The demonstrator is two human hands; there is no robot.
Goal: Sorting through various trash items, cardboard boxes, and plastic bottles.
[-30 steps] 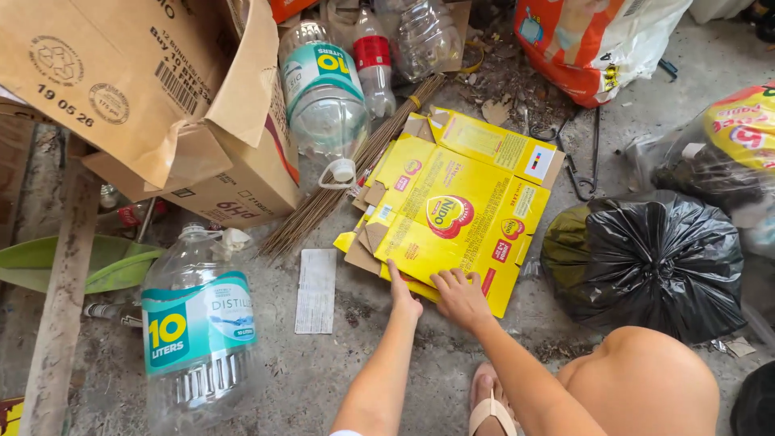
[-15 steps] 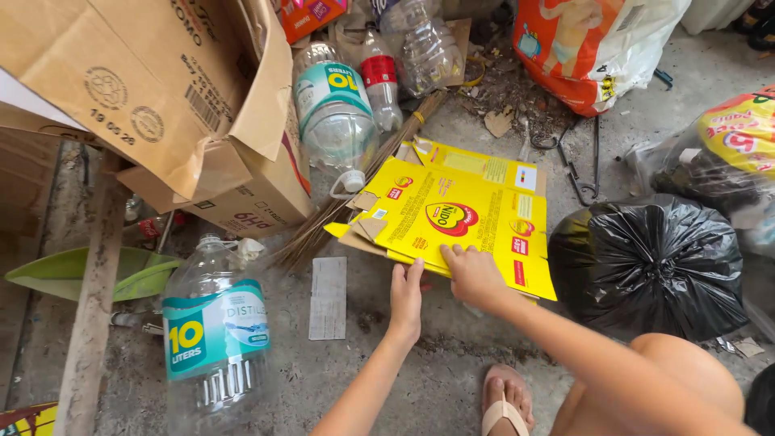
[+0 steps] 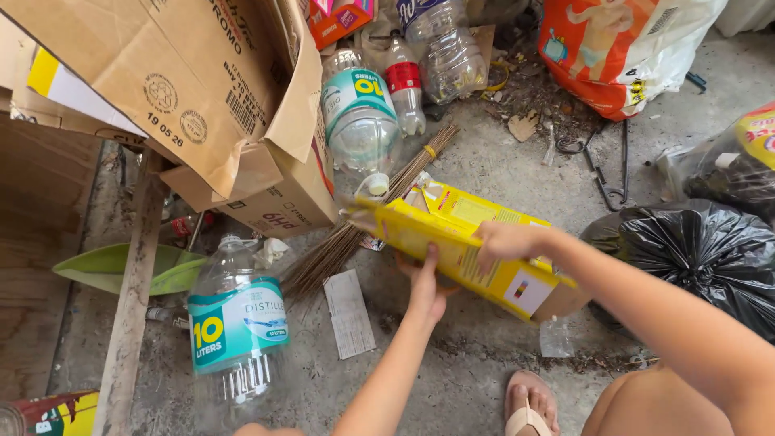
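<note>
A stack of flattened yellow cardboard boxes (image 3: 452, 242) is lifted off the concrete floor and tilted on edge. My left hand (image 3: 424, 282) grips the stack's near lower edge from beneath. My right hand (image 3: 504, 240) holds its upper right edge. Both hands are closed on the stack. A bundle of thin brown broom sticks (image 3: 363, 222) lies on the floor just behind and left of it.
A big clear water bottle (image 3: 234, 323) lies at the left, another (image 3: 359, 121) near the brown cardboard boxes (image 3: 202, 89). A white paper slip (image 3: 349, 313) lies on the floor. A black rubbish bag (image 3: 694, 250) sits right. My sandalled foot (image 3: 529, 404) is below.
The yellow flattened boxes lay flat on the floor under my hands. They are now gathered, lifted and tilted up on edge in both hands. The view has shifted left.
</note>
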